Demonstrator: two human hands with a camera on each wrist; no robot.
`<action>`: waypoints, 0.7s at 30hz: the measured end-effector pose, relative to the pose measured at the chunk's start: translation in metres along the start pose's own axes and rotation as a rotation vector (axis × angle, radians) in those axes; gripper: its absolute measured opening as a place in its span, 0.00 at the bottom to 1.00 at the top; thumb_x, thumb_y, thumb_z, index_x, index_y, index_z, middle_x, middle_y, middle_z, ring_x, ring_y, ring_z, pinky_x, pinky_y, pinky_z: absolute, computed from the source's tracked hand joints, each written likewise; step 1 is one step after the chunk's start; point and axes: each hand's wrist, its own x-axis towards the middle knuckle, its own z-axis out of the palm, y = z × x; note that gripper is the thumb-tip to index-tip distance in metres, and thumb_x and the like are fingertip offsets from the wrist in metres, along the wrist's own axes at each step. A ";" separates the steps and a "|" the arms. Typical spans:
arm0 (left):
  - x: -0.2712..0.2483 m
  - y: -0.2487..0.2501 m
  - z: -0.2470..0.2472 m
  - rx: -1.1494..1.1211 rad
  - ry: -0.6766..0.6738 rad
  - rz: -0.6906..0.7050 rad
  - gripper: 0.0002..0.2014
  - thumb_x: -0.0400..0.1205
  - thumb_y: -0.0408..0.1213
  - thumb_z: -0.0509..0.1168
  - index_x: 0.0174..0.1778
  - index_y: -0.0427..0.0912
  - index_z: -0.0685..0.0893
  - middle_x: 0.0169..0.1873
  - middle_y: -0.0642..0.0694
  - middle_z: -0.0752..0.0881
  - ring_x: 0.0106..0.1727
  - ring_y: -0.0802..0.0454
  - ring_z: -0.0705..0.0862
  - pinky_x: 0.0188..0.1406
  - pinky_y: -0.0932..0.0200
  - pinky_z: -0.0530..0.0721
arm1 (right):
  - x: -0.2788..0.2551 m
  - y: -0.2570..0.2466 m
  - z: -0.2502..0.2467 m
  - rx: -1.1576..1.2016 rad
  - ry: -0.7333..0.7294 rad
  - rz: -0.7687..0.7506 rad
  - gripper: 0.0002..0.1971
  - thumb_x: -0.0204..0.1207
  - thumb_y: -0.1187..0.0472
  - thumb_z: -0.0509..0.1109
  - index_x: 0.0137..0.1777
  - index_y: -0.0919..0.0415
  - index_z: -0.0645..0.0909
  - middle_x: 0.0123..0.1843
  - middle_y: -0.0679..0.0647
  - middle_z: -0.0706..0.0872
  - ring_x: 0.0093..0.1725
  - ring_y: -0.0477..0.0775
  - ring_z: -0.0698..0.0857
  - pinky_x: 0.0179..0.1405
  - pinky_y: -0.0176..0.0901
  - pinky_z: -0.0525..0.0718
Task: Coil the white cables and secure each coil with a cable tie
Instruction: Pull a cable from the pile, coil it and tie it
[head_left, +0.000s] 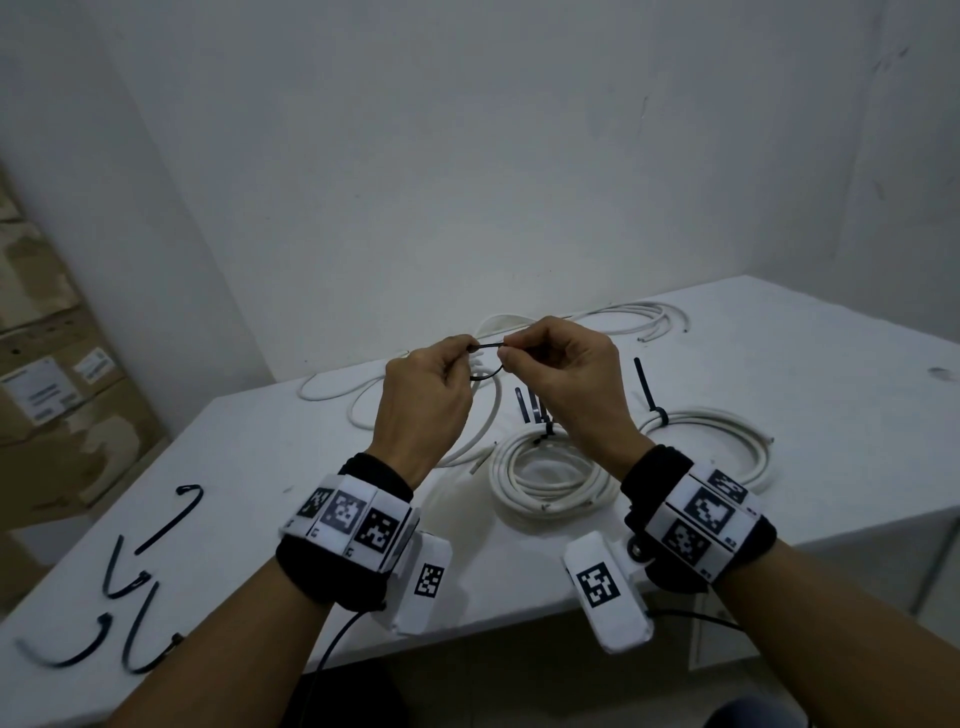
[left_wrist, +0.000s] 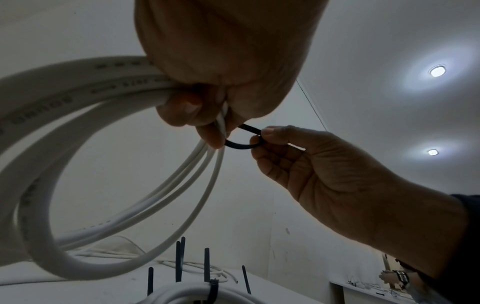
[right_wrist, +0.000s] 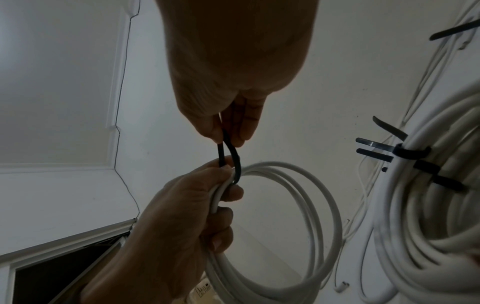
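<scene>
Held coil: a white cable (left_wrist: 64, 164) wound in several round loops, faint grey print along its sheath; it hangs from the left hand above the table, its upper strands bunched together in the fist.
Tie in use: a thin black cable tie (head_left: 488, 358) bent in a narrow loop around the bunched strands, both its ends running toward the right hand.
Left hand: the left hand (head_left: 421, 410) is raised over the table with fingers curled round the bundle of strands; thumb and forefinger also press on the tie where it meets the cable.
Right hand: the right hand (head_left: 566, 384) is raised level with the left and just beside it, pinching the two ends of the tie between thumb and forefinger, the other fingers curled in.
Finished coils: two tied coils lie on the table below the hands, the nearer coil (head_left: 550, 478) and the farther coil (head_left: 711, 441) to its right, each with black tie tails sticking up.
Loose cables: uncoiled white cables (head_left: 639, 317) lie toward the table's far edge.
Spare ties: several curved black spare ties (head_left: 130, 587) lie on the near left part of the table.
Surface: a white table (head_left: 805, 395), scuffed with dark marks.
Room: plain white walls; cardboard boxes (head_left: 52, 374) stacked at the left; round ceiling lights in the left wrist view.
</scene>
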 end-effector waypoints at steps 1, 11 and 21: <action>0.000 0.000 0.000 0.007 -0.002 0.004 0.13 0.85 0.30 0.60 0.56 0.41 0.89 0.40 0.47 0.91 0.36 0.49 0.86 0.43 0.53 0.86 | 0.000 0.000 0.000 0.002 -0.001 0.001 0.03 0.70 0.70 0.76 0.39 0.62 0.86 0.35 0.51 0.88 0.37 0.49 0.88 0.43 0.40 0.85; -0.001 -0.001 0.001 0.113 -0.018 0.049 0.14 0.84 0.30 0.59 0.57 0.40 0.89 0.40 0.43 0.91 0.27 0.60 0.76 0.30 0.69 0.71 | -0.002 0.000 -0.002 -0.034 -0.032 -0.008 0.02 0.71 0.70 0.76 0.40 0.65 0.86 0.36 0.54 0.89 0.36 0.45 0.86 0.42 0.36 0.84; -0.003 0.007 -0.002 -0.028 -0.143 0.018 0.14 0.85 0.34 0.60 0.54 0.49 0.90 0.25 0.61 0.85 0.29 0.64 0.81 0.30 0.68 0.78 | 0.005 -0.004 -0.001 -0.032 -0.096 0.039 0.07 0.71 0.68 0.77 0.40 0.58 0.83 0.37 0.55 0.89 0.38 0.50 0.89 0.41 0.42 0.88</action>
